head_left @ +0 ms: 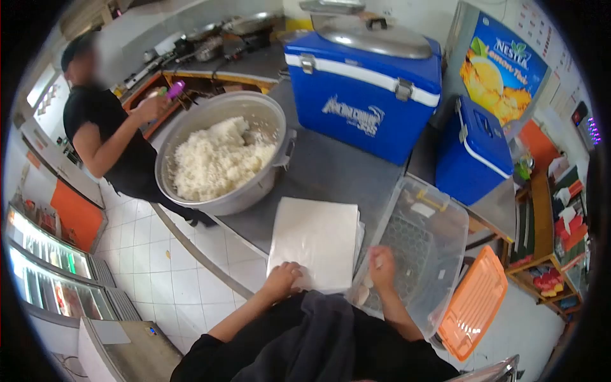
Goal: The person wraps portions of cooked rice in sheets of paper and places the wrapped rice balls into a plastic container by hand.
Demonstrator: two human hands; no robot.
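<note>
A stack of white sheets (315, 239) lies on the grey metal table (254, 226) in front of me. My left hand (284, 280) rests on the stack's lower left corner, fingers spread a little. My right hand (382, 268) is over the near left side of a clear plastic bin (439, 254), its fingers curled in; what they hold, if anything, is too small to make out. Left of the sheets, a large metal pot (254, 184) holds a heap of white rice (219, 159).
Behind the sheets stands a large blue cooler (356, 95) with a metal lid (375, 38) on top. A smaller blue cooler (474, 149) is at the right. An orange lid (474, 302) leans beside the bin. Another person (108, 121) stands behind the pot, holding something purple.
</note>
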